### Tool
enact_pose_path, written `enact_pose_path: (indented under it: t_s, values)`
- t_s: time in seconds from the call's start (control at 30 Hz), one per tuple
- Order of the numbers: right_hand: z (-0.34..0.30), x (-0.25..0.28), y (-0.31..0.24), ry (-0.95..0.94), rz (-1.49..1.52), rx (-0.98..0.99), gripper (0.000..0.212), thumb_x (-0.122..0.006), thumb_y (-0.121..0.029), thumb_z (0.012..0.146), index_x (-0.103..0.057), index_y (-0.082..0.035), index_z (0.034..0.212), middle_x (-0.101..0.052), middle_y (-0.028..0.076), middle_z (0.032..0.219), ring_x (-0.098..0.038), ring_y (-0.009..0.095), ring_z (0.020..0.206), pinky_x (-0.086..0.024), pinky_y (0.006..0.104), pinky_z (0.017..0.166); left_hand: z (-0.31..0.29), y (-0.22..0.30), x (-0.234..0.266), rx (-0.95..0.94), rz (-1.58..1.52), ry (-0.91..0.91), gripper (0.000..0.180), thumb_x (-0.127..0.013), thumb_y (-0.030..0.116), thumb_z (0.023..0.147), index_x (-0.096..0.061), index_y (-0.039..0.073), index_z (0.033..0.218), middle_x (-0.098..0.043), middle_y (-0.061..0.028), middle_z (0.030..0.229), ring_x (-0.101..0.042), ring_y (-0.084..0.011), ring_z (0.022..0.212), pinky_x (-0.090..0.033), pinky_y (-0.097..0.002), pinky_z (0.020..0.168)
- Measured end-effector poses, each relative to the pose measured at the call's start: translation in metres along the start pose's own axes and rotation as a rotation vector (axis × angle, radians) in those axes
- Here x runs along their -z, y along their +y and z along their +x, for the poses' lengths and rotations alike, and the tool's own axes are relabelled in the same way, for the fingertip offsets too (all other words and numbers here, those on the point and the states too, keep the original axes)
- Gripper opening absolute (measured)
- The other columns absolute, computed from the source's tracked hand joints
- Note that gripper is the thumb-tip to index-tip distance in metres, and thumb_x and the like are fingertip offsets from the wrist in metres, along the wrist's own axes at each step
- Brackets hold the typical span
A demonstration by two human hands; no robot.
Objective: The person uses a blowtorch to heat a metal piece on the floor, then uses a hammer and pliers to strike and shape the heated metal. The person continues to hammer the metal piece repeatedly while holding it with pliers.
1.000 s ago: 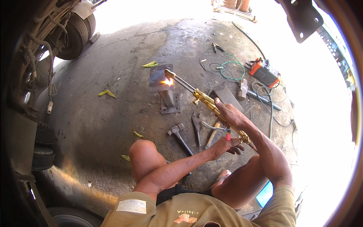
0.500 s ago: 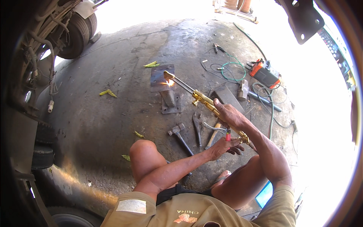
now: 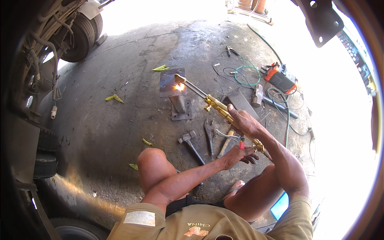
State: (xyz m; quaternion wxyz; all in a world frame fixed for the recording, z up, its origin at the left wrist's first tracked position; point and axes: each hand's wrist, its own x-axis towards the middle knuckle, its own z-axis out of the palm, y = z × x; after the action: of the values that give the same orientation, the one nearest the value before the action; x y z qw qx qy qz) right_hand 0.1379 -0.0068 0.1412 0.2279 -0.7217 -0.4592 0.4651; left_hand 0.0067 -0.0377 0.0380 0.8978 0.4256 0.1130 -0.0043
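A brass cutting torch slants up and to the left, with my right hand wrapped round its handle. Its angled tip is over a flat metal plate with holes, and an orange flame burns at the tip. My left hand is at the torch's rear end, by the brass valves. A red lighter stands up from its closed fingers, and the other fingers spread below. Under the plate, a metal post joins it to a second drilled plate.
Nearer me on the concrete lie a hammer, locking pliers and a wooden handle. Rightward are a sledgehammer, a metal sheet, hoses and an orange-black welding machine. A vehicle wheel stands far left.
The flame at the torch tip looks larger and more orange, with a wider glow. The tip has shifted very slightly right; both hands have stayed almost in place.
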Motion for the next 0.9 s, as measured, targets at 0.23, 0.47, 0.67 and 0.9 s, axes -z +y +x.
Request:
enact_pose_path:
  t_s: [0.23,0.47,0.67,0.9]
  values:
    - [-0.005,0.002,0.005,0.025,0.042,0.013,0.093,-0.02,-0.087,0.089,-0.056,-0.003,0.071,-0.048,0.002,0.056,-0.048,0.012,0.049,-0.04,0.0327,0.046,-0.001,0.006,-0.008,0.033,0.025,0.007,0.05,-0.053,0.048,0.101,-0.064,0.005,0.124,-0.072,-0.0082,0.111,-0.067,-0.0165,0.099,-0.048,-0.0345,0.094]
    - [-0.001,0.001,0.008,0.002,0.041,0.007,0.092,-0.02,-0.086,0.089,-0.056,-0.003,0.071,-0.046,0.001,0.056,-0.047,0.012,0.05,-0.039,0.0326,0.047,0.004,-0.003,-0.003,0.023,-0.015,-0.005,0.054,-0.058,0.051,0.098,-0.062,0.007,0.13,-0.071,-0.0093,0.11,-0.068,-0.0162,0.097,-0.05,-0.0318,0.088]
    - [0.002,-0.001,0.0,-0.022,0.013,-0.003,0.093,-0.021,-0.086,0.089,-0.059,-0.003,0.074,-0.047,0.001,0.059,-0.048,0.012,0.054,-0.04,0.0337,0.051,-0.001,0.0,-0.002,0.017,-0.005,0.026,0.051,-0.054,0.048,0.101,-0.063,0.003,0.124,-0.072,-0.0092,0.11,-0.067,-0.017,0.1,-0.049,-0.0348,0.095]
    - [0.005,-0.005,-0.006,-0.01,0.05,-0.01,0.097,-0.02,-0.087,0.088,-0.062,0.001,0.083,-0.05,0.002,0.061,-0.05,0.013,0.056,-0.042,0.0334,0.052,-0.001,-0.004,0.008,0.0,-0.019,0.02,0.051,-0.055,0.048,0.101,-0.061,0.007,0.131,-0.071,-0.0079,0.112,-0.068,-0.0156,0.098,-0.049,-0.0316,0.09]
